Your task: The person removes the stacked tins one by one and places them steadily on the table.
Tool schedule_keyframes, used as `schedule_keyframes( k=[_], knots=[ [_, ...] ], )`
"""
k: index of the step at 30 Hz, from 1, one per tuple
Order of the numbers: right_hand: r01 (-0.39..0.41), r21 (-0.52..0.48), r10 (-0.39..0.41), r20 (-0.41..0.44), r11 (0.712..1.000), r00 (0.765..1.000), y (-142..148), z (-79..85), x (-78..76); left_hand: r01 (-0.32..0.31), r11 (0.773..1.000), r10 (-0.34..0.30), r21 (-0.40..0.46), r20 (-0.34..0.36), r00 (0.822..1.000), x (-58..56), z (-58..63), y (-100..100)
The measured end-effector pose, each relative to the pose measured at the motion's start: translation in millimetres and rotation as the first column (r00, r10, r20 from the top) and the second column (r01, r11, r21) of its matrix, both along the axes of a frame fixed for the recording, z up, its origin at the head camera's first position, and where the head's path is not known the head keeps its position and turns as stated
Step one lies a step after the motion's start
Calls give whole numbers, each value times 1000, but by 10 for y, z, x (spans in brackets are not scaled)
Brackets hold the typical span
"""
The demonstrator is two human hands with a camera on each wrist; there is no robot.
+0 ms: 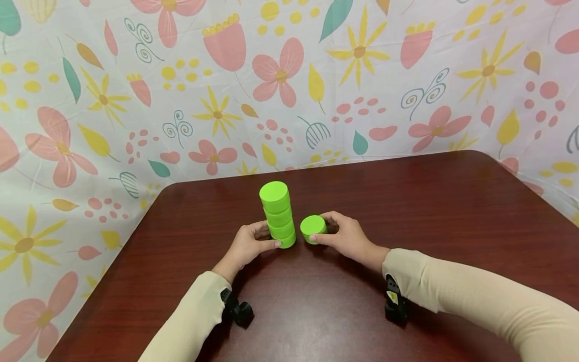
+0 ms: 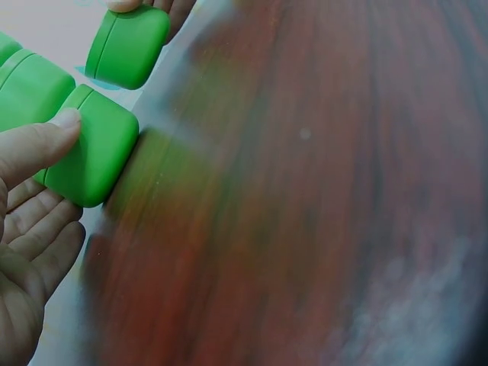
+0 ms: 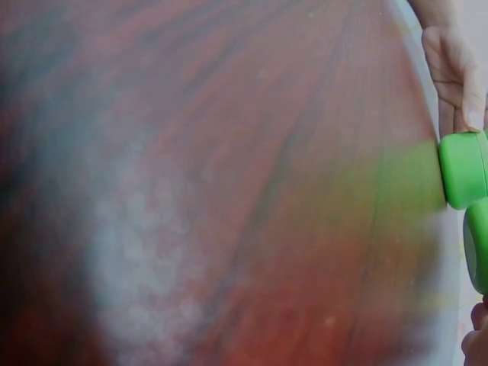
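Note:
A leaning-looking stack of several bright green, short round containers [image 1: 280,217] stands on the table, each with a thin seam near its top. My left hand [image 1: 248,246] holds the bottom container [image 2: 103,149], thumb in front and fingers behind, as the left wrist view shows. Just right of the stack, my right hand [image 1: 346,234] grips a single matching container [image 1: 313,227] by its side between thumb and fingers. A narrow gap separates this container from the stack in the head view. In the right wrist view, only part of the right hand [image 3: 477,339] shows at the edge.
The dark reddish-brown table [image 1: 316,306] has a glossy surface that reflects the green. Behind it hangs a white cloth [image 1: 298,125] with printed flowers and leaves. Black wrist cameras [image 1: 237,309] are strapped over the cream sleeves [image 1: 470,291].

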State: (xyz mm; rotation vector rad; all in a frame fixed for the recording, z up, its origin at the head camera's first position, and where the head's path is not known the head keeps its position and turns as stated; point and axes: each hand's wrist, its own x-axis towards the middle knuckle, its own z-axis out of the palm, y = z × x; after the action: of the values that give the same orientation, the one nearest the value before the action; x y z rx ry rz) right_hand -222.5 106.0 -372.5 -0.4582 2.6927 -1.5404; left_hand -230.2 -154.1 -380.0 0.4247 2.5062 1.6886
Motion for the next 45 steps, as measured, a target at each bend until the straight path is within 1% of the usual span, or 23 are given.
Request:
schedule_keyframes(
  k=[9,14,20,27,32,45],
  knots=[
    [9,46,-9,5,999,1000,16,-24,-17,-16,1000,16,-7,-17,1000,10,19,26],
    [11,48,-11,9,999,1000,11,-18,-10,-21,1000,21,-2,1,1000,0,33,26],
    [15,50,-16,16,999,1000,12,-17,-13,-12,1000,12,-3,19,1000,-10,44,24],
    [31,64,-33,31,997,999,13,-35,-22,2,1000,-2,-18,15,1000,172,297,100],
    [38,75,-40,32,996,999,21,-40,-23,9,1000,-8,-16,27,1000,173,297,94],
    [34,115,-36,19,993,999,22,-35,0,-6,1000,7,-28,38,999,209,288,91]
  ],
)
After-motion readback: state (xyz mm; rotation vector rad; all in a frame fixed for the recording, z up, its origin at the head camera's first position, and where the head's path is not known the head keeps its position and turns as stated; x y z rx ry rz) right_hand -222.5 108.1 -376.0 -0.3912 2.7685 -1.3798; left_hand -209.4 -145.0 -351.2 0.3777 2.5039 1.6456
